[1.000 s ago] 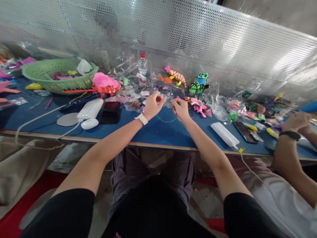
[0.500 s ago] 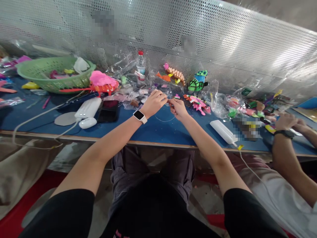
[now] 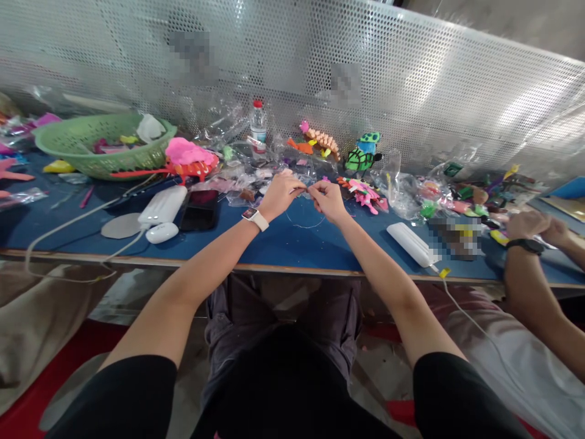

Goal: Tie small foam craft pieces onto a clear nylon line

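Note:
My left hand (image 3: 282, 196), with a watch (image 3: 255, 217) on its wrist, is closed in a pinch over the blue table. Close beside it, my right hand (image 3: 328, 200) pinches too, its fingertips almost meeting those of the left. Whatever lies between the fingertips is too small to make out. Below the hands a thin pale thread (image 3: 308, 227) curves in a loose arc; I cannot tell whether either hand holds it. Just right of my right hand lies a pink clay figure (image 3: 368, 196). Clear plastic wrappers and scraps (image 3: 249, 177) spread behind my left hand.
At left stand a green basket (image 3: 91, 166), a pink-and-red clay figure (image 3: 191, 160), a power bank (image 3: 163, 206), an earbud case (image 3: 162, 233) and a phone (image 3: 200, 210). Behind are a bottle (image 3: 258, 128) and clay animals (image 3: 363, 155). Another power bank (image 3: 411, 245) and a co-worker's hands (image 3: 530, 224) are at right.
My left wrist has turned a little and its fingers now point more toward the right hand. My right hand has shifted only slightly; the thread's arc hangs a little lower in view.

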`<state>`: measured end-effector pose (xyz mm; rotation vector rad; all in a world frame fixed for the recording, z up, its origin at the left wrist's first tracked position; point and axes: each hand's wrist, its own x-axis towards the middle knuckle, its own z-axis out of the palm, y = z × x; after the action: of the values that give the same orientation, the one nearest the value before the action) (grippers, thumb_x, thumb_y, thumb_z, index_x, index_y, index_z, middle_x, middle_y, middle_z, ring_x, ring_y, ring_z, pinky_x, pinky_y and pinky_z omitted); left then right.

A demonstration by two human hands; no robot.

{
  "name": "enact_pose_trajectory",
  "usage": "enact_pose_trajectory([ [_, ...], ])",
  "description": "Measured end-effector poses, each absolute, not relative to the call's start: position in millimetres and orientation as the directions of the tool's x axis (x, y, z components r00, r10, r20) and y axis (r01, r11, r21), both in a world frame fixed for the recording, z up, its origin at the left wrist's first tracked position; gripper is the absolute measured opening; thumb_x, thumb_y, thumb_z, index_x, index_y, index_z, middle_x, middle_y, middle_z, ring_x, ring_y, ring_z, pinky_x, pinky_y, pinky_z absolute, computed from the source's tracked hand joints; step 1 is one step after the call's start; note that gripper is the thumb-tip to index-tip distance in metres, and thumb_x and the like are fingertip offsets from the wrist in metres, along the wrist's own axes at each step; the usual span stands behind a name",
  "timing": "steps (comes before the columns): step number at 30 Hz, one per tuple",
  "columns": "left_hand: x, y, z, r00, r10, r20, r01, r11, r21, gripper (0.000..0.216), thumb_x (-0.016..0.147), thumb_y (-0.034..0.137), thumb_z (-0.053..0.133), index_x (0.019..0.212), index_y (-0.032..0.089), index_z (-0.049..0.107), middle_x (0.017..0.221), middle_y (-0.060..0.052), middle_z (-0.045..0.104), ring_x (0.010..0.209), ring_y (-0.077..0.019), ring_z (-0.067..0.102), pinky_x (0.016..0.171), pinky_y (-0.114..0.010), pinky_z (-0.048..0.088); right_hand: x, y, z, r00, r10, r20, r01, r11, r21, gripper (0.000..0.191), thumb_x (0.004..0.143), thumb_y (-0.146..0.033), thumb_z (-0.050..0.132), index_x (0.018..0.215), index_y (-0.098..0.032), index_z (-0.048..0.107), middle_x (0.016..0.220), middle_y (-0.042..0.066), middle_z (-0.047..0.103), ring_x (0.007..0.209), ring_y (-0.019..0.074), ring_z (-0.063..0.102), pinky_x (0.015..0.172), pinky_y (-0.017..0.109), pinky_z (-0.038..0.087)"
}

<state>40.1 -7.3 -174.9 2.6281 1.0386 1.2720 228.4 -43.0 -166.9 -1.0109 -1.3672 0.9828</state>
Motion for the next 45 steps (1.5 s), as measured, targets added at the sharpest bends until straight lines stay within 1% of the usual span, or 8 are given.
enact_pose_trajectory([
  [7, 38.5, -0.8, -176.8, 0.324, 0.787, 0.526, 0.165, -0.594, 0.787, 0.018, 0.091, 0.041, 0.091, 0.094, 0.024, 0.090, 0.098, -0.009, 0.088, 0.092, -0.0251, 0.081, 0.088, -0.041, 0.064, 233.5, -39.4, -169.8, -0.077, 0.941, 0.328, 0.007, 0.330, -0.944, 0.033, 0.097, -0.031, 0.087, 0.074, -0.020, 0.066, 0.058, -0.009, 0.059, 0.031, 0.0014, 0.040, 0.031, 0.018, 0.026],
  [11, 39.1, 8.5, -183.8, 0.372, 0.860, 0.349, -0.036, -0.362, 0.932, 0.020, 0.087, 0.036, 0.095, 0.093, 0.019, 0.087, 0.090, -0.010, 0.084, 0.081, -0.0191, 0.077, 0.079, -0.036, 0.062, 234.8, -40.1, -169.4, -0.105, 0.923, 0.369, 0.017, 0.373, -0.928, 0.037, 0.096, -0.038, 0.089, 0.074, -0.021, 0.064, 0.061, -0.008, 0.059, 0.033, 0.0013, 0.041, 0.032, 0.018, 0.028],
  [16, 38.8, 3.4, -182.4, 0.348, 0.827, 0.442, 0.065, -0.492, 0.868, 0.013, 0.094, 0.030, 0.088, 0.099, 0.018, 0.085, 0.094, -0.010, 0.085, 0.085, -0.0193, 0.078, 0.082, -0.034, 0.062, 232.3, -40.8, -167.7, -0.043, 0.954, 0.296, 0.037, 0.297, -0.954, 0.032, 0.099, -0.030, 0.085, 0.075, -0.020, 0.066, 0.061, -0.008, 0.061, 0.033, 0.0016, 0.041, 0.032, 0.019, 0.027],
  [23, 41.8, -13.9, -175.9, 0.449, 0.600, 0.661, 0.588, -0.756, 0.287, 0.016, 0.100, 0.020, 0.078, 0.116, 0.019, 0.082, 0.114, -0.012, 0.085, 0.099, -0.0268, 0.079, 0.095, -0.042, 0.060, 228.6, -43.1, -163.4, 0.019, 0.988, 0.156, -0.025, 0.157, -0.987, 0.033, 0.103, -0.023, 0.080, 0.073, -0.019, 0.066, 0.056, -0.009, 0.056, 0.032, 0.0012, 0.038, 0.031, 0.018, 0.021],
  [28, 41.8, -15.9, -178.4, 0.481, 0.538, 0.692, 0.656, -0.745, 0.122, 0.016, 0.109, 0.031, 0.071, 0.117, 0.021, 0.080, 0.113, -0.013, 0.083, 0.108, -0.0297, 0.078, 0.098, -0.043, 0.060, 228.5, -42.9, -164.0, 0.000, 0.986, 0.170, -0.039, 0.169, -0.985, 0.033, 0.102, -0.027, 0.083, 0.075, -0.019, 0.066, 0.057, -0.009, 0.056, 0.032, 0.0010, 0.037, 0.031, 0.018, 0.019],
  [35, 46.5, -17.6, -174.1, 0.295, 0.652, 0.698, 0.504, -0.727, 0.466, 0.028, 0.113, 0.039, 0.065, 0.096, 0.021, 0.076, 0.095, -0.008, 0.081, 0.085, -0.0217, 0.074, 0.085, -0.038, 0.059, 231.0, -43.4, -166.4, -0.040, 0.955, 0.295, -0.030, 0.294, -0.955, 0.034, 0.102, -0.030, 0.083, 0.075, -0.021, 0.065, 0.060, -0.009, 0.056, 0.033, 0.0018, 0.039, 0.033, 0.020, 0.025],
  [40, 45.1, 0.6, -182.1, 0.335, 0.829, 0.448, 0.185, -0.524, 0.831, 0.053, 0.111, 0.056, 0.068, 0.072, 0.021, 0.065, 0.076, -0.008, 0.073, 0.067, -0.0162, 0.064, 0.067, -0.034, 0.056, 232.9, -48.4, -165.2, -0.083, 0.917, 0.391, 0.087, 0.397, -0.914, 0.030, 0.099, -0.028, 0.086, 0.077, -0.021, 0.067, 0.064, -0.007, 0.060, 0.036, 0.0019, 0.045, 0.036, 0.019, 0.033],
  [45, 42.9, -1.9, -183.2, 0.251, 0.813, 0.526, 0.272, -0.581, 0.767, 0.034, 0.109, 0.046, 0.072, 0.086, 0.021, 0.070, 0.088, -0.009, 0.077, 0.075, -0.0186, 0.069, 0.075, -0.038, 0.062, 228.9, -47.0, -166.2, -0.006, 0.950, 0.312, 0.073, 0.311, -0.947, 0.031, 0.102, -0.025, 0.080, 0.075, -0.021, 0.066, 0.062, -0.008, 0.058, 0.036, 0.0019, 0.042, 0.035, 0.019, 0.029],
])
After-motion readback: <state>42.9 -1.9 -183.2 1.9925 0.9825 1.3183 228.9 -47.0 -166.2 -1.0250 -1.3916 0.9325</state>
